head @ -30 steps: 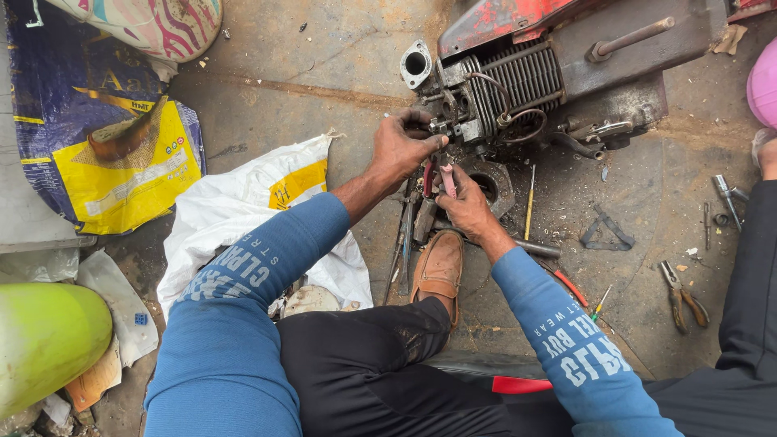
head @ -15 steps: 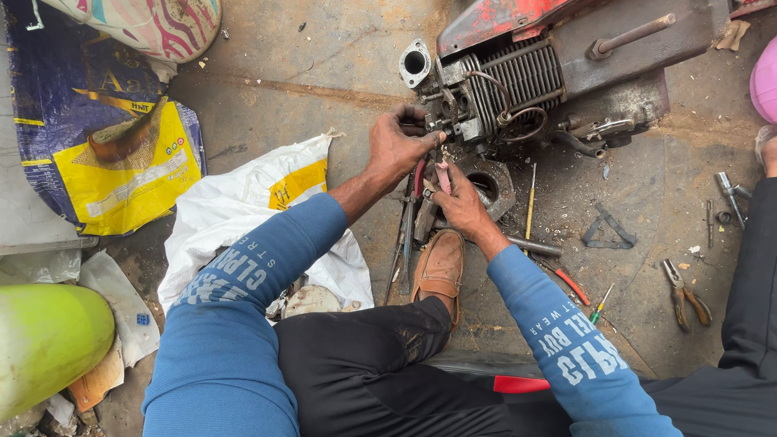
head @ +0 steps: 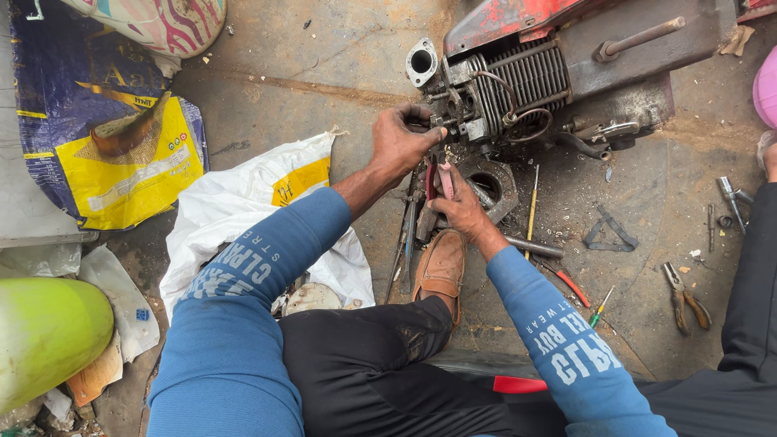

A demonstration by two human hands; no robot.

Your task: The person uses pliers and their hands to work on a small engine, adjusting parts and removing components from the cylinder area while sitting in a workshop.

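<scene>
One head-worn camera looks steeply down from above the seated person's lap, close over their arms, facing forward toward the engine (head: 534, 89) at the top edge; the concrete floor (head: 324, 73) fills the surroundings.

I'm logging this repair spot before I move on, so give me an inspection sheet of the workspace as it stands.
Surface: stained, gritty concrete floor.
Job's things: grimy finned metal engine under a red cover; pink-handled tool.
Clutter: pliers, green screwdriver, yellow-handled screwdriver, white woven sack, blue-and-yellow bag.
Grippers: left hand on the engine's side fittings; right hand holds the pink-handled tool.
Cables: thin hose looped on the engine.
Surroundings: green rounded container; another person's dark sleeve.
</scene>
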